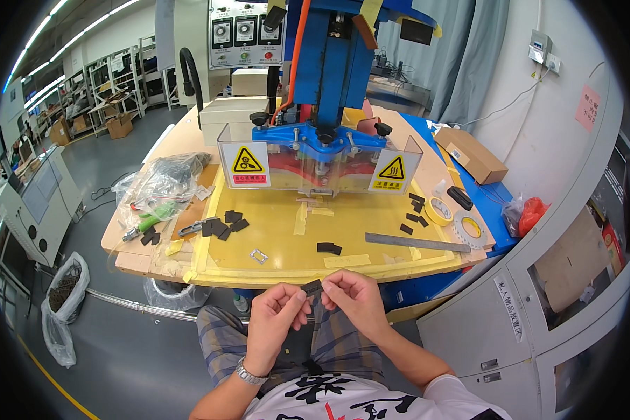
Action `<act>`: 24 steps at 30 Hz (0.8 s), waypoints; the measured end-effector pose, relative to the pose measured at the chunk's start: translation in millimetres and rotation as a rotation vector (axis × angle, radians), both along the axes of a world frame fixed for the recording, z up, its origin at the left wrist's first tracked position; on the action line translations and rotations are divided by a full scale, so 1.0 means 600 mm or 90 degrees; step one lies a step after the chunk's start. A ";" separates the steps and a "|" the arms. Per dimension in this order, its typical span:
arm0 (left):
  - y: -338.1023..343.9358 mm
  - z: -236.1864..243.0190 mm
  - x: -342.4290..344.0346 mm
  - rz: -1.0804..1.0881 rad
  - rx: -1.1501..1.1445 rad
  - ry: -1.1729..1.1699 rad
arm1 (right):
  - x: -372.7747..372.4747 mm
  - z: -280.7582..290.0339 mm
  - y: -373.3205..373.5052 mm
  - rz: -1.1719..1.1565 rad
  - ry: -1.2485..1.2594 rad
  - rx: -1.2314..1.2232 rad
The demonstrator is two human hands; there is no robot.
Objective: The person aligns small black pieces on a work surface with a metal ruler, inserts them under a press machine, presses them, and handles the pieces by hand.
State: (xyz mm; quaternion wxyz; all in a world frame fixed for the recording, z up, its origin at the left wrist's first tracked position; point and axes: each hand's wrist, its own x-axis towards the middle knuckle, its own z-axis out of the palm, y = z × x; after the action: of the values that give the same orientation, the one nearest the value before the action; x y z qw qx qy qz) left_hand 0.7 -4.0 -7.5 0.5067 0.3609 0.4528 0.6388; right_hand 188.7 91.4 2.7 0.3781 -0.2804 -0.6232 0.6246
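My left hand and my right hand pinch a small black rectangular piece between them, above my lap at the table's front edge. On the yellow work surface lie piles of similar black pieces: at the left, at the front middle and at the right. A small pale metal frame lies left of the front pile, and a long steel ruler lies to the right.
A blue press with a clear guard stands behind. Plastic bags and a green-handled tool lie left; tape rolls and a cardboard box lie right. A grey cabinet is at right, a lined bin at lower left.
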 end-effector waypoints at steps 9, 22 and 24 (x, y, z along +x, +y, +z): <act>0.001 -0.003 0.003 -0.014 -0.002 -0.017 | 0.006 -0.006 0.002 -0.001 0.004 -0.028; -0.024 0.012 -0.429 0.596 0.027 0.650 | 0.082 0.003 0.033 -0.136 -0.026 0.073; -0.024 0.019 -0.523 0.546 -0.018 0.699 | 0.118 0.005 0.061 -0.213 -0.089 0.119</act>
State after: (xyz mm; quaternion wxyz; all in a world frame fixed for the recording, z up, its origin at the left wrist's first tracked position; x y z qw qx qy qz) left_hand -313.0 -18.6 3.7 -0.0877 0.4142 0.7545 0.5015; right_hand 259.2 128.2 5.6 0.4569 -0.3864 -0.6478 0.4715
